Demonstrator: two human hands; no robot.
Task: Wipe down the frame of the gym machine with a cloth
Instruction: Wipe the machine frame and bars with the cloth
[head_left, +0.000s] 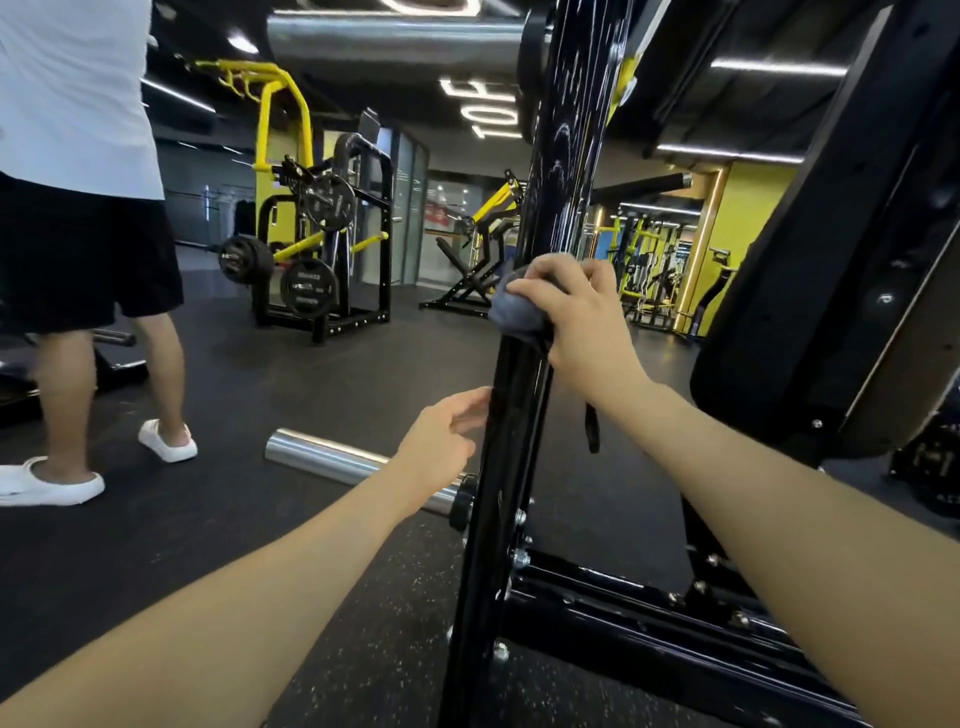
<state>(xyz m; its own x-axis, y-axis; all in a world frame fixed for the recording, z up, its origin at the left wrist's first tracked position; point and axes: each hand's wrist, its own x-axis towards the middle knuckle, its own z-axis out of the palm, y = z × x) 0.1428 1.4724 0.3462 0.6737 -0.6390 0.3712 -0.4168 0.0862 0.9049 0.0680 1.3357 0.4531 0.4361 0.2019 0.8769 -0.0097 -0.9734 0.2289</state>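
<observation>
Item: black upright post (519, 415) of the gym machine frame, glossy, leaning slightly, bolted at its foot to a black base rail (649, 623). Right hand (576, 317) is gripping a bunched grey cloth (511, 306) and pressing it against the post at about mid-height; a dark strip is hanging down below the wrist, possibly a tail of the cloth, though that cannot be settled. Left hand (441, 441) is holding nothing, fingers loosely curved, fingertips touching or just beside the post's left edge lower down, seemingly steadying it. Chrome weight peg (332, 457) is projecting from the post towards the left. Bystander's legs (104, 364) are standing well apart, far left. Step in hand, by judgement: wiping the upright. Next move is calling for a firm stroke along the post, keeping the cloth wrapped round its faces and working round the peg and the bolts.
</observation>
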